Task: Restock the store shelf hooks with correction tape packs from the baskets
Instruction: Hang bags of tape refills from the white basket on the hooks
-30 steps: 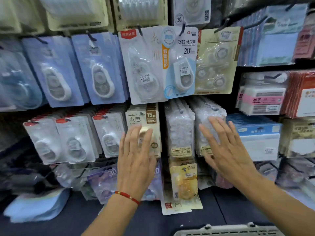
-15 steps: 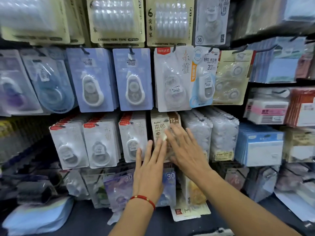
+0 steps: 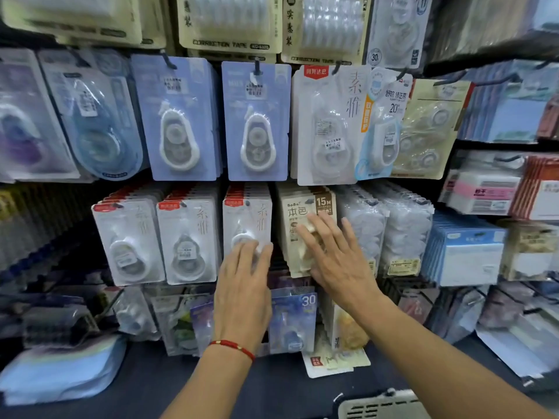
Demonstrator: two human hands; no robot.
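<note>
The hooks in the middle of the frame already look full. The left hand (image 3: 245,285) lies flat, fingers straight, on the white packs (image 3: 246,228); the right hand (image 3: 335,252) presses flat on the beige packs (image 3: 302,219) just beside, grasping nothing. At the lower edge, a basket (image 3: 381,406) rim shows; I judge the work is now tidying, and any remaining stock is hidden.

Two bare forearms, no sleeves showing, thin red cord bracelet (image 3: 233,348) on left wrist, perhaps one gold bead
</note>
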